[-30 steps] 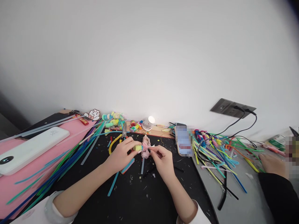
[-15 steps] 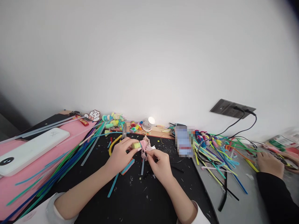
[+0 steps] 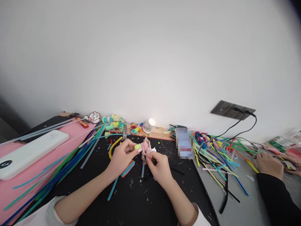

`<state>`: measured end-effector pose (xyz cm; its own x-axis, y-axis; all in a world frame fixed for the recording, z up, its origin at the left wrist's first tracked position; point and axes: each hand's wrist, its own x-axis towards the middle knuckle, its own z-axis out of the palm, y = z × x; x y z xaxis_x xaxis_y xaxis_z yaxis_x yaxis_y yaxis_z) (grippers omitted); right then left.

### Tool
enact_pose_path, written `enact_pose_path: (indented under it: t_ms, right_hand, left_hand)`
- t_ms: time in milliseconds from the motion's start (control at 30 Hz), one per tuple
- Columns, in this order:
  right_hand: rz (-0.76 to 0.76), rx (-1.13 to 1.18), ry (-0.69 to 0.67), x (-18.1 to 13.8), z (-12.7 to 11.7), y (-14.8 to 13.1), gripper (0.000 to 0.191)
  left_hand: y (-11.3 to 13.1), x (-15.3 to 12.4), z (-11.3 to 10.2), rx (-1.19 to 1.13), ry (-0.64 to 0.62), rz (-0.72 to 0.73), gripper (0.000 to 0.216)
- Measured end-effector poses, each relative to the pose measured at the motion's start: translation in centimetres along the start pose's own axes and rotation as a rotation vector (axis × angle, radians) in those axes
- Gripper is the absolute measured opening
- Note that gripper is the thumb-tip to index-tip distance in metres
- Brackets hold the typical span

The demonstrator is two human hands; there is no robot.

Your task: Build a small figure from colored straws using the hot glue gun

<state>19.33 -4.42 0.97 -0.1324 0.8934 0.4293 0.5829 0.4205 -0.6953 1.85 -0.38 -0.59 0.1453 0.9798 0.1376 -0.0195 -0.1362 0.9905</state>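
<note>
My left hand (image 3: 124,154) is closed around a coiled pipe cleaner piece (image 3: 138,146) banded in yellow, blue and pink. Its pink coils (image 3: 144,146) face the fingertips of my right hand (image 3: 160,166). Thumb and forefinger of that hand are pinched together just below the pink coils, on something small and dark that I cannot make out. Right behind the hands is a pale pink object (image 3: 146,141), mostly hidden. A translucent stick (image 3: 143,169) lies below it on the black mat (image 3: 131,201).
Scissors (image 3: 125,131) and a paper cup (image 3: 149,126) sit near the wall. A phone (image 3: 185,143) stands to the right, beside scattered pipe cleaners (image 3: 218,157). At left are a white device (image 3: 35,152) and long coloured strips (image 3: 68,163). Another person's hand (image 3: 270,164) is far right.
My hands stay nearly in place; the coiled piece has turned slightly and its pink coils show more plainly. The view has shifted a little.
</note>
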Motion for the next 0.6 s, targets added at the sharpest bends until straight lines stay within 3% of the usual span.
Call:
enact_pose_path:
  t_ms: [367, 600]
  right_hand:
    - [0.003, 0.034, -0.012, 0.0, 0.0, 0.0, 0.021]
    - [-0.004, 0.032, -0.013, 0.0, -0.1, 0.0, 0.021]
  left_hand:
    - [1.6, -0.1, 0.5, -0.279, -0.066, -0.232, 0.032]
    - [1.4, -0.2, 0.1, -0.3, -0.157, -0.233, 0.026]
